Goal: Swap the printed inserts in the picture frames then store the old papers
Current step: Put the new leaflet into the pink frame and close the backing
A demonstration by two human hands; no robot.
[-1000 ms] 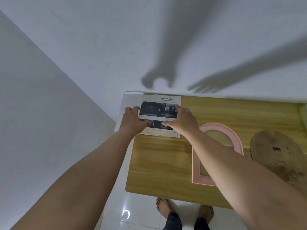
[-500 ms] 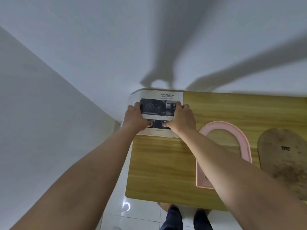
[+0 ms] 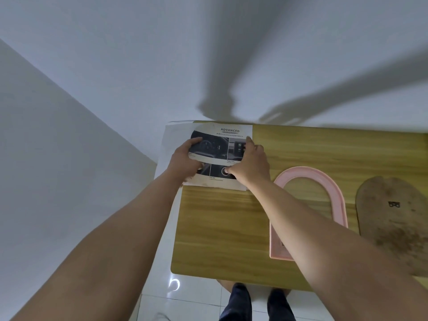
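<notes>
Printed insert: the sheet headed "ADVANCED" [image 3: 217, 149] lies at the table's 10 o'clock corner, against the wall, held between both hands.
Left hand: the left hand [image 3: 185, 158] grips the insert's 9 o'clock edge, with its fingers curled over onto the dark dashboard photo.
Right hand: the right hand [image 3: 251, 163] holds the 3 o'clock edge. Its thumb presses on the print near the round button picture and its fingers are bent along the side.
Underneath: a blank white sheet [image 3: 170, 144] sits under the insert and overhangs the wooden table [image 3: 220, 228] toward 9 o'clock.
Risk, slipping: the overhanging sheet could slide off onto the tiled floor [image 3: 166, 262] if the insert is dragged sideways instead of lifted.
Risk, creasing: squeezing the two edges toward each other would probably buckle or crease the thin paper.
Risk, mix-up: both sheets could lift together if the fingers catch the lower one.
Around: a pink arched frame [image 3: 308, 172] lies flat and empty at 3 o'clock of the insert. A brown arched backing board [image 3: 389, 218] with a small hanger lies beyond it, apart from it.
In the way: the right forearm crosses over the frame's lower left side, and nothing else lies between the insert and the frame.
</notes>
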